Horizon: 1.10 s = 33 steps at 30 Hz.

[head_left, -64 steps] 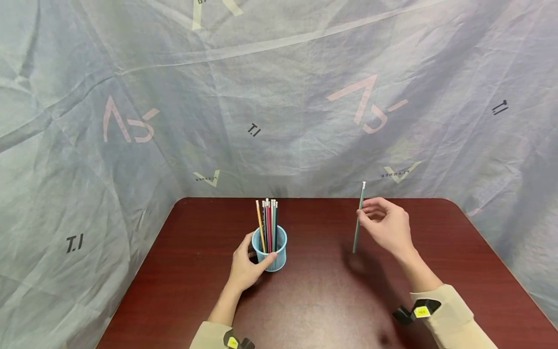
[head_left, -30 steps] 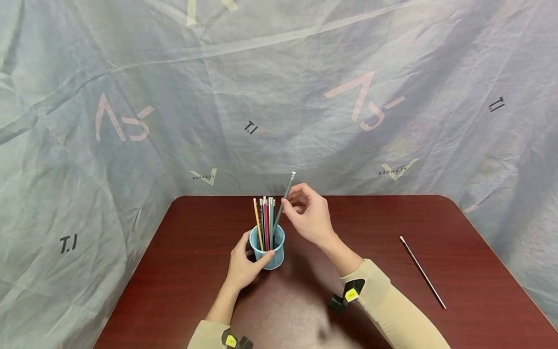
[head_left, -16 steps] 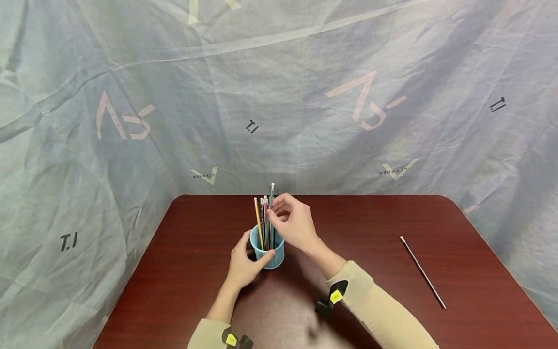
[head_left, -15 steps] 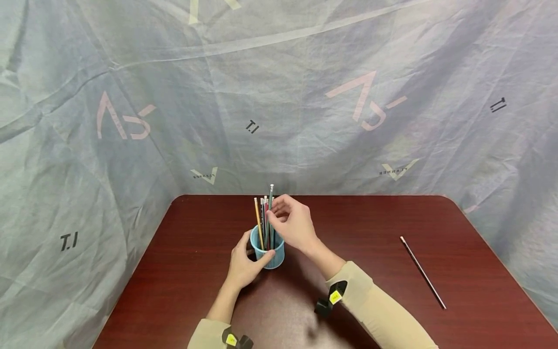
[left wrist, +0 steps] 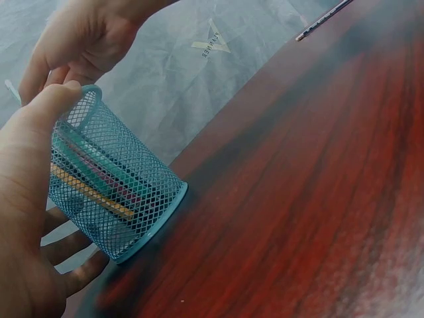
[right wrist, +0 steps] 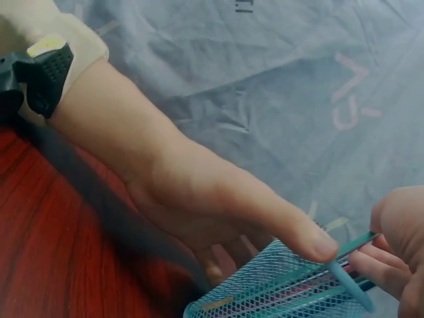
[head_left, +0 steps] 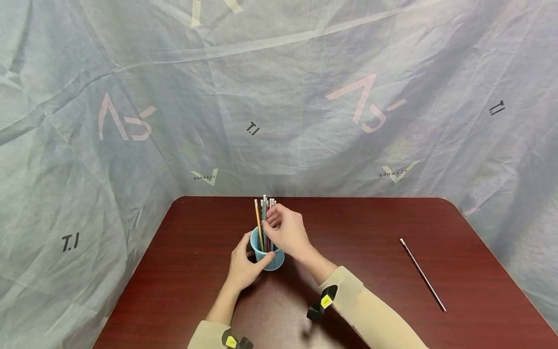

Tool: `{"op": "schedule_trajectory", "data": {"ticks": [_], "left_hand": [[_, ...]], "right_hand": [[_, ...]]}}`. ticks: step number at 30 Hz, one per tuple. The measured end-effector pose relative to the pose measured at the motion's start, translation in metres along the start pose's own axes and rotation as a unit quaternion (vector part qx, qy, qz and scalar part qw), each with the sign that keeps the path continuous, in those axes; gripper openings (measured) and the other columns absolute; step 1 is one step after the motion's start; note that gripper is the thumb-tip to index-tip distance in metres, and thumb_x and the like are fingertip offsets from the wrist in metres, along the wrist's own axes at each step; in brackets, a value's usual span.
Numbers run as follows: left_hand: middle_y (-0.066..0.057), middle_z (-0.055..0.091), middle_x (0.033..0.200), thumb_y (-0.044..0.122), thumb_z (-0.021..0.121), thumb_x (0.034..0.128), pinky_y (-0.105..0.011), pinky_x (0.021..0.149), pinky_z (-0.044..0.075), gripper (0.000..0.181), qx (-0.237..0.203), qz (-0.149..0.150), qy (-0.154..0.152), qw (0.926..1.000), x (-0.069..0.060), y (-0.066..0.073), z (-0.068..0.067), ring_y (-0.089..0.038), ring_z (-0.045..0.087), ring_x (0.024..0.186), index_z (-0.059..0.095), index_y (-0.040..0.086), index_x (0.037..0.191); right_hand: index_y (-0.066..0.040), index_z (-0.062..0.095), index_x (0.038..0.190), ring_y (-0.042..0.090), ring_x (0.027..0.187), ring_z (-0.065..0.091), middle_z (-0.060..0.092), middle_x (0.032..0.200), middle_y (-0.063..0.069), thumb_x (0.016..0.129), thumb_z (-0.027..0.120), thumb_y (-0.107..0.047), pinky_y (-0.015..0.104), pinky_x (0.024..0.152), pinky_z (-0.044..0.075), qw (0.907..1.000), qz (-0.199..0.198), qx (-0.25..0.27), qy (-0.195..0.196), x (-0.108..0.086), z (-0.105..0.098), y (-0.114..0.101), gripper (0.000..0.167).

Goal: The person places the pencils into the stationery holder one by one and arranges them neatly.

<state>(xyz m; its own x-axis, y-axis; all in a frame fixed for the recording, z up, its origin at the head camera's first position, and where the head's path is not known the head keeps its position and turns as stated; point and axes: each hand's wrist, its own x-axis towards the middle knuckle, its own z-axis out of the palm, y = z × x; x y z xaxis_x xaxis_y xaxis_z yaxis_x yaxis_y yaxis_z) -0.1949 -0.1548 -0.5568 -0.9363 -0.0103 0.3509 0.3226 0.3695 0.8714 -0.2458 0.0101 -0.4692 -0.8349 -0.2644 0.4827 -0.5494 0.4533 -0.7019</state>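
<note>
A light blue mesh pencil cup [head_left: 275, 262] stands near the middle of the table, with several pencils upright in it. My left hand [head_left: 244, 267] grips its left and near side, thumb along the front; in the left wrist view the mesh cup [left wrist: 126, 185] leans in that grip by the camera's angle. Over the rim, my right hand [head_left: 288, 236] pinches a green pencil [head_left: 264, 207], whose lower part is inside the cup. A yellow pencil [head_left: 257, 213] leans at the left of the bunch. The right wrist view shows the right hand [right wrist: 403, 248] partly, at its edge.
One dark pencil [head_left: 423, 275] lies slanted on the right side of the reddish-brown table [head_left: 348, 232]. Grey printed cloth [head_left: 296, 121] hangs behind and beside the table. Each wrist carries a black camera mount [head_left: 322, 303].
My right hand has carried the green pencil left from the table's right side to the cup and lowered it in among the others. The left hand keeps hold of the cup.
</note>
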Motion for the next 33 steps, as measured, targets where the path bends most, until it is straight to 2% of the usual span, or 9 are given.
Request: {"op": "schedule_trajectory", "data": {"ticks": [10,16,22,29,33], "left_hand": [[-0.004,0.071,0.129,0.03,0.089,0.0863,-0.04,0.092,0.063,0.069,-0.001,-0.002,-0.002,1.0,0.001,-0.002,0.0,-0.024,0.072,0.114,0.059,0.018,0.147],[-0.004,0.071,0.129,0.031,0.089,0.0864,-0.038,0.092,0.063,0.07,-0.001,-0.003,-0.002,1.0,0.001,-0.003,0.0,-0.024,0.072,0.114,0.058,0.019,0.148],[-0.005,0.072,0.129,0.031,0.089,0.0862,-0.037,0.092,0.062,0.07,0.003,-0.003,-0.001,1.0,0.0,-0.001,0.0,-0.024,0.071,0.115,0.058,0.017,0.147],[-0.004,0.072,0.129,0.031,0.09,0.0857,-0.039,0.092,0.063,0.069,0.0,-0.002,0.002,1.0,0.001,-0.001,0.001,-0.023,0.071,0.114,0.059,0.018,0.146],[-0.005,0.072,0.13,0.031,0.09,0.0859,-0.041,0.093,0.063,0.071,-0.003,-0.005,0.002,1.0,0.001,-0.002,0.0,-0.024,0.071,0.115,0.059,0.016,0.148]], "right_hand": [[-0.008,0.069,0.096,0.014,0.071,0.074,0.074,0.08,0.002,0.09,0.082,-0.01,0.024,0.068,0.061,0.9992,-0.001,-0.039,0.009,0.0,0.007,0.002,0.014],[-0.003,0.07,0.098,0.013,0.069,0.072,0.074,0.08,0.003,0.09,0.082,-0.009,0.024,0.067,0.061,0.999,0.008,-0.043,0.011,-0.001,0.009,0.003,0.016],[-0.004,0.07,0.096,0.013,0.068,0.073,0.074,0.079,0.002,0.088,0.082,-0.007,0.024,0.067,0.061,0.9985,0.01,-0.05,0.019,-0.001,0.009,0.004,0.015],[-0.008,0.069,0.094,0.01,0.067,0.072,0.073,0.078,0.001,0.088,0.081,-0.007,0.021,0.065,0.06,0.9983,-0.012,-0.043,0.037,0.001,-0.001,0.001,0.013],[-0.007,0.07,0.095,0.01,0.067,0.072,0.074,0.078,0.002,0.088,0.079,-0.006,0.02,0.064,0.06,0.9976,-0.022,-0.038,0.053,0.005,-0.012,0.002,0.012]]}}
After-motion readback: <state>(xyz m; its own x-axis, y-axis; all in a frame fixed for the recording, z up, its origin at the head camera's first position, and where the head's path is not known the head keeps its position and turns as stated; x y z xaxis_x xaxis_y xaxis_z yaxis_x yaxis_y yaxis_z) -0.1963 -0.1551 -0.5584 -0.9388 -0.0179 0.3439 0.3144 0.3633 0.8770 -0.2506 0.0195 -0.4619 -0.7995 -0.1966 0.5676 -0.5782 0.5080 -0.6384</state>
